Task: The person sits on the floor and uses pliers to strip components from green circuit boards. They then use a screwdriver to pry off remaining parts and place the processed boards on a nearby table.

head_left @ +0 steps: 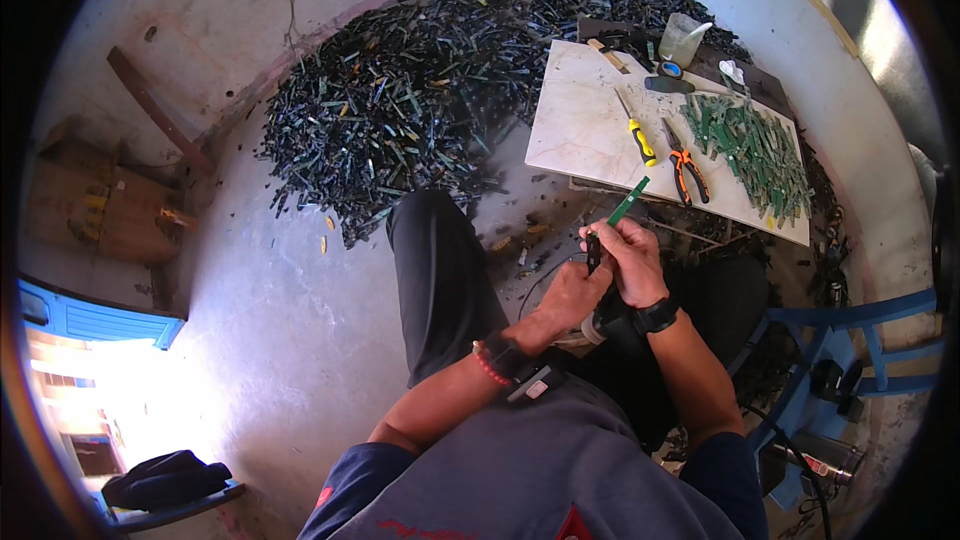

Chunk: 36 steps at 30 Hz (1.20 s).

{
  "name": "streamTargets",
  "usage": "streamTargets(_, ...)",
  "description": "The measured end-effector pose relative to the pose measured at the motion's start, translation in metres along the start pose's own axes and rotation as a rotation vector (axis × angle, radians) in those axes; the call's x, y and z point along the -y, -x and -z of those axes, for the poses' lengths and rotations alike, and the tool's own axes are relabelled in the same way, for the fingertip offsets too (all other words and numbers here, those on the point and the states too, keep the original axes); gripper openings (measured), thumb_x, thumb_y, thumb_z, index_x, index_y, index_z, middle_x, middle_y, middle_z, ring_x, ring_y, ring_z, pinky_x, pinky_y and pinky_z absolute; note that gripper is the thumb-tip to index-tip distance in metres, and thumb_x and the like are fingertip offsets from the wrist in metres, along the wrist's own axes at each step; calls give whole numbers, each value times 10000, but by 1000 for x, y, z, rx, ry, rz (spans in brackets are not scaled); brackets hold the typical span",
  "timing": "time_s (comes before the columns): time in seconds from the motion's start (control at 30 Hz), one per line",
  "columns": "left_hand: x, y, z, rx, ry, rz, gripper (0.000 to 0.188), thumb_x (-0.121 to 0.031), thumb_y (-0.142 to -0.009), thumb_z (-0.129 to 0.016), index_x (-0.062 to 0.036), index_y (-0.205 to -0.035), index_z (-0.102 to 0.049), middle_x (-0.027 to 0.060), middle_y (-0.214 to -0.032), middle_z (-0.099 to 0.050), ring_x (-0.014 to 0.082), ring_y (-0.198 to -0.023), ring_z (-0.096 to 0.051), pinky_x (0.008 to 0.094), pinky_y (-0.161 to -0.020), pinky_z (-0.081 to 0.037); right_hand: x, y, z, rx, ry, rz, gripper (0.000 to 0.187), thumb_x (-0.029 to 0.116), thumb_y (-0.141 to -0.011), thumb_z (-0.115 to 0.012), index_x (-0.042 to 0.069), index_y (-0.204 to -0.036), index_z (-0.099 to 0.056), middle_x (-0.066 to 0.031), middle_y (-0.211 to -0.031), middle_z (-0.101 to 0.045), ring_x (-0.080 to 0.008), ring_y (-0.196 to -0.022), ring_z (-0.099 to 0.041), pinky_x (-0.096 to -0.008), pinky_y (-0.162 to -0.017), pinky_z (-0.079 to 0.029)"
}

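Observation:
Both hands are close together above my lap. My right hand [636, 258] is closed on a narrow green strip [628, 202], which looks like a circuit board and points up and away to the right. Right beside it, my left hand [572, 296] is closed round a short black piece [594, 251] that stands nearly upright; its exact kind is hard to make out. The fingertips of the two hands almost meet, and whether the two pieces are joined is hidden. Beyond them, on a pale board [570, 105], lies a heap of similar green strips [752, 152].
Orange-handled pliers [684, 165] and a yellow-handled screwdriver [641, 140] lie on the pale board. A plastic cup [683, 38] stands at its far edge. A large pile of dark strips [390, 110] covers the floor ahead. A blue chair [850, 340] is at my right.

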<state>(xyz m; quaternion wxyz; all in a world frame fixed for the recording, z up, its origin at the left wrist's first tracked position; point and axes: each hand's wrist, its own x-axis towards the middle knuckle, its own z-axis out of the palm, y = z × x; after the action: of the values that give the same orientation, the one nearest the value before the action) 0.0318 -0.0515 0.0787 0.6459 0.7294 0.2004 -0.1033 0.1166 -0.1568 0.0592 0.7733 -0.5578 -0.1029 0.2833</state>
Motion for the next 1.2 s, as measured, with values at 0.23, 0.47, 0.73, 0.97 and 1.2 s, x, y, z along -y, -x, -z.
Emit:
streamTargets(0.23,5,-5,-1,0,-47,-6,417,-306,-899,-494,64,-726,-578,54,-570,-510,110,-553,-455,323,-494,-369,4,2,-5,-11,-99,-56,180,155,-902,-594,-14,-946,-639,-68,-897,-659,-116,-771,-599,-244,-715,-487)
streamTargets(0.47,1,-4,-6,-13,18,48,411,-333,-928,-501,37,-774,-593,32,-580,-513,100,-545,-433,313,-482,-359,7,2,-2,8,-206,-92,191,162,-907,-585,-12,-973,-627,-90,-930,-654,-142,-787,-604,-259,-733,-487)
streamTargets(0.73,16,-5,8,-7,-63,-19,314,-247,-887,-501,34,-771,-581,0,-579,-494,83,-544,-458,292,-482,-362,8,0,4,180,-265,-98,230,109,-914,-540,-13,-1104,-582,-146,-1080,-623,-206,-968,-604,-320,-870,-478)
streamTargets(0.97,37,4,20,50,-67,-8,263,-223,-893,-503,13,-955,-600,-3,-640,-505,85,-572,-450,289,-518,-382,11,-1,5,300,-306,-233,343,214,-955,-439,-17,-1187,-541,-181,-1126,-607,-229,-1008,-606,-337,-883,-478)
streamTargets(1.2,34,7,19,27,-42,-116,288,-243,-912,-508,24,-902,-613,-8,-631,-500,72,-601,-438,284,-525,-372,3,0,10,387,-201,-290,309,153,-929,-501,-8,-1192,-527,-131,-1054,-623,-198,-934,-622,-295,-769,-505)
